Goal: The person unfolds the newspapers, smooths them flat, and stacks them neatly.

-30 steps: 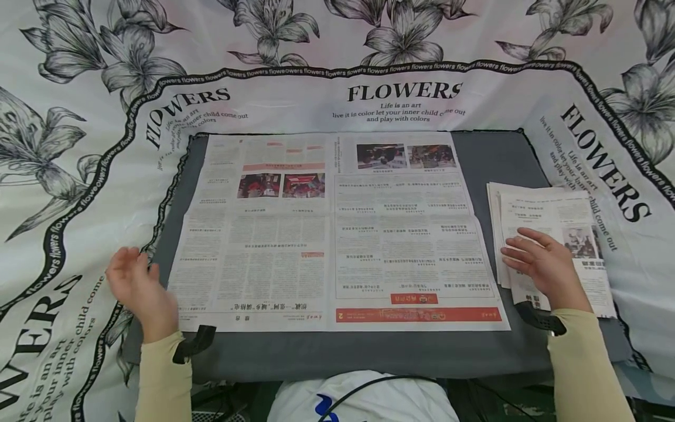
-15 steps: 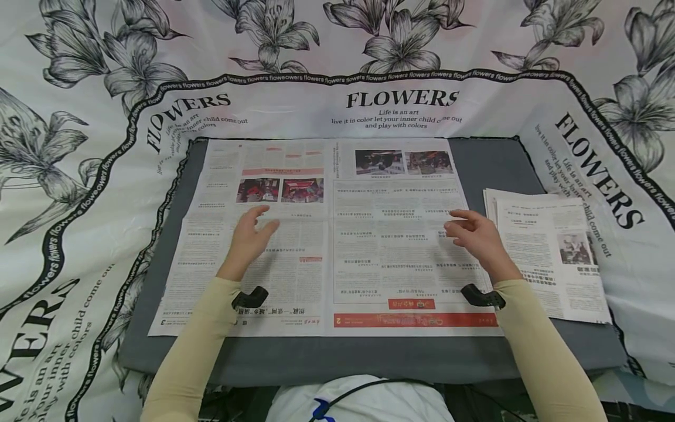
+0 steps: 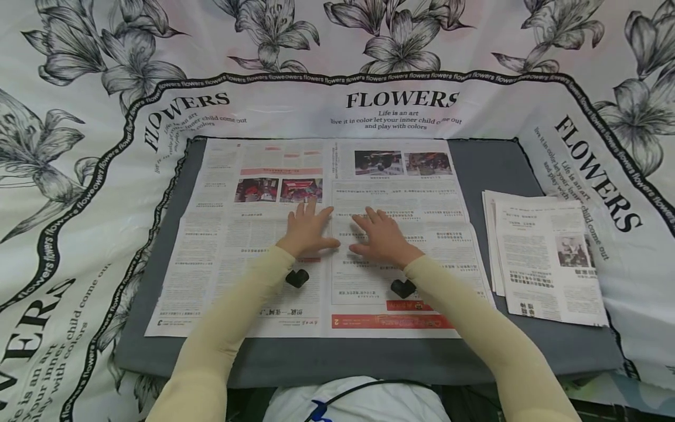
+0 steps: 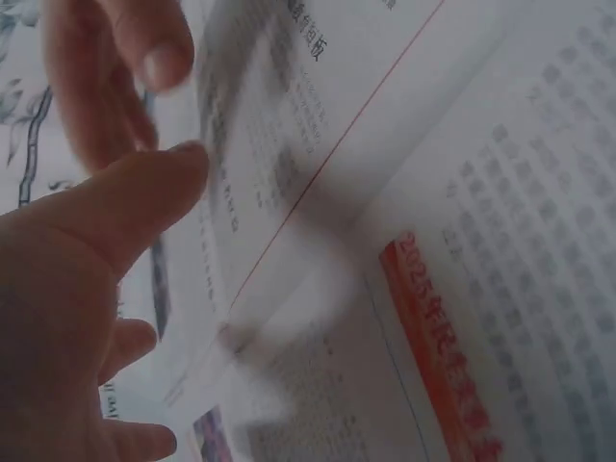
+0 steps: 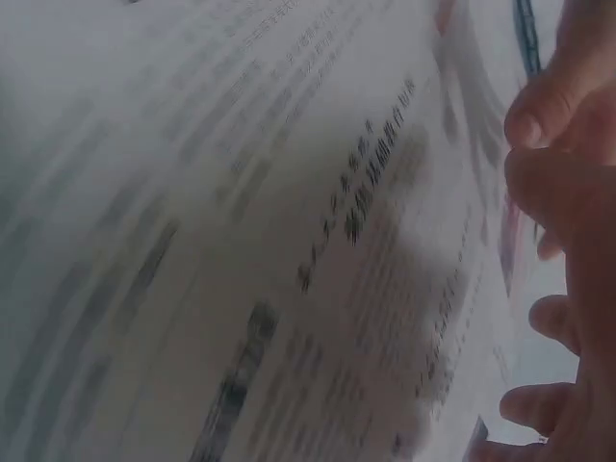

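Spreading looks done, I'd judge: the newspaper (image 3: 343,272) lies opened out on the grey table (image 3: 369,363), directly in front of the person, w/ both pp. showing, a vert. centre fold between them & a faint horiz. crease across the middle.

L hand (image 3: 307,233) is over the left p., close to the centre fold, fingers spread wide, nothing held. R hand (image 3: 385,240) is over the right p., other side of that fold; fingers also apart, nothing held. Hands are near each other, not touching, thumbs toward the fold. Pressing on the paper or hovering just above it? Can't tell: wrist views show shadows on the print by the fingers, but too blurry to settle it.

Status, as I read it: opening-out = done; visible edges lie out & neither half is folded over. Near right corner is hidden by the right sleeve (image 3: 485,328), so n/a. Smoothing = prob. in hand, given the spread fingers by the fold. Left over, if anything: the creases, since both show. No tear visible.

Paper stack (image 3: 527,252), just beside the newspaper at the table's right end, is a bit fanned, w/ no hand on it. Flowered cloth (image 3: 279,105) runs round the far side & ends; no bearing on progress AFAICT.
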Demonstrator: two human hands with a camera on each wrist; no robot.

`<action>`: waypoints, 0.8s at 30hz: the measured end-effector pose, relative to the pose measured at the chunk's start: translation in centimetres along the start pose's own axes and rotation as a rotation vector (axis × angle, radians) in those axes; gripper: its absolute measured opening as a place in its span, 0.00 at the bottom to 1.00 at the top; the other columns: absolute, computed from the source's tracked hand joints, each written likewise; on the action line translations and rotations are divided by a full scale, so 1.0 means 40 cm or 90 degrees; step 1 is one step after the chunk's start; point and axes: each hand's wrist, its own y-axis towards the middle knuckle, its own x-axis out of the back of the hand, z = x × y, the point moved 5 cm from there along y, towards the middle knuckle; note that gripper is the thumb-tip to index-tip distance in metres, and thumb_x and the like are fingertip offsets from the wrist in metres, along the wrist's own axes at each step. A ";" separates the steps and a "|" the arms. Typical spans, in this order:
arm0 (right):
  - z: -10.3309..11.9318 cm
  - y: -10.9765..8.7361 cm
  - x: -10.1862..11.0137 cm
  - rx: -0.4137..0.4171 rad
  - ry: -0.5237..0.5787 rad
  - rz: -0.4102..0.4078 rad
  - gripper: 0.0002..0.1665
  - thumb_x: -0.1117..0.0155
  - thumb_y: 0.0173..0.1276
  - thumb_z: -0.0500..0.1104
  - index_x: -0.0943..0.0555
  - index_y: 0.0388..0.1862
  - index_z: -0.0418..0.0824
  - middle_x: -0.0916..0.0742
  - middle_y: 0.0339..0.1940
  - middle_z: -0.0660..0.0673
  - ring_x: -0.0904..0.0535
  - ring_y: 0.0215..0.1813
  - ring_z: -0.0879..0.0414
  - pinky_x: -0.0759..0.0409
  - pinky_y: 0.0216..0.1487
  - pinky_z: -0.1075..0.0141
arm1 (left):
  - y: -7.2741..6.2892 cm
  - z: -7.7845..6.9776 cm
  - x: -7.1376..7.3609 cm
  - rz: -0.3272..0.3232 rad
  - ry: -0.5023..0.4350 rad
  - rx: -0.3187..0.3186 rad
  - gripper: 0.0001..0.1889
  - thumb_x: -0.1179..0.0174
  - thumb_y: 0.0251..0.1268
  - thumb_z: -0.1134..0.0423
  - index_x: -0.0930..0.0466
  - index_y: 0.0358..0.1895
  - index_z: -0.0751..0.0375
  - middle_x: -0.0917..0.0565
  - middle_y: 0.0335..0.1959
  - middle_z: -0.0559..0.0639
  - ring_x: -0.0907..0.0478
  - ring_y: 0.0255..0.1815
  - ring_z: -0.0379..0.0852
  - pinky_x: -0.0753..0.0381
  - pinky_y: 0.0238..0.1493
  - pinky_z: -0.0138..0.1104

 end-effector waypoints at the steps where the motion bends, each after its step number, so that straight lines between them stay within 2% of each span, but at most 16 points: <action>1: 0.009 0.012 -0.011 -0.001 -0.009 0.008 0.48 0.36 0.70 0.64 0.38 0.81 0.44 0.40 0.82 0.29 0.44 0.81 0.27 0.42 0.76 0.32 | 0.008 -0.004 -0.006 0.009 0.013 0.001 0.51 0.33 0.58 0.32 0.45 0.82 0.43 0.53 0.84 0.66 0.56 0.83 0.74 0.49 0.77 0.68; 6: 0.030 0.054 -0.038 -0.014 -0.020 0.026 0.53 0.34 0.66 0.67 0.40 0.83 0.49 0.43 0.84 0.32 0.50 0.83 0.29 0.48 0.78 0.30 | 0.026 -0.001 -0.024 0.041 0.033 0.011 0.55 0.30 0.54 0.31 0.48 0.83 0.41 0.55 0.85 0.64 0.58 0.83 0.74 0.51 0.78 0.68; 9: 0.026 0.064 -0.047 -0.021 -0.026 0.044 0.53 0.33 0.64 0.67 0.40 0.83 0.49 0.43 0.84 0.33 0.50 0.83 0.29 0.49 0.77 0.28 | 0.022 0.019 -0.031 0.048 0.009 0.016 0.54 0.30 0.55 0.33 0.48 0.83 0.42 0.56 0.85 0.64 0.60 0.83 0.74 0.54 0.78 0.68; 14: -0.007 0.053 -0.065 -0.047 -0.024 0.066 0.55 0.38 0.65 0.72 0.43 0.84 0.51 0.45 0.85 0.35 0.54 0.84 0.29 0.50 0.75 0.25 | 0.007 0.061 -0.043 0.048 -0.032 0.031 0.53 0.33 0.57 0.33 0.49 0.83 0.43 0.58 0.86 0.61 0.64 0.84 0.73 0.59 0.78 0.70; 19: -0.070 0.021 -0.059 -0.067 -0.010 0.058 0.56 0.38 0.64 0.73 0.44 0.84 0.51 0.47 0.86 0.35 0.56 0.84 0.29 0.52 0.74 0.23 | -0.011 0.132 -0.025 0.037 -0.036 0.059 0.54 0.32 0.56 0.33 0.49 0.83 0.46 0.58 0.85 0.63 0.63 0.84 0.73 0.57 0.76 0.72; 24: -0.170 -0.034 -0.036 -0.102 -0.003 0.028 0.57 0.35 0.63 0.70 0.42 0.83 0.47 0.45 0.84 0.31 0.53 0.83 0.25 0.51 0.70 0.20 | -0.053 0.247 0.001 0.038 -0.060 0.102 0.56 0.33 0.56 0.33 0.52 0.84 0.48 0.61 0.85 0.66 0.67 0.83 0.76 0.57 0.73 0.76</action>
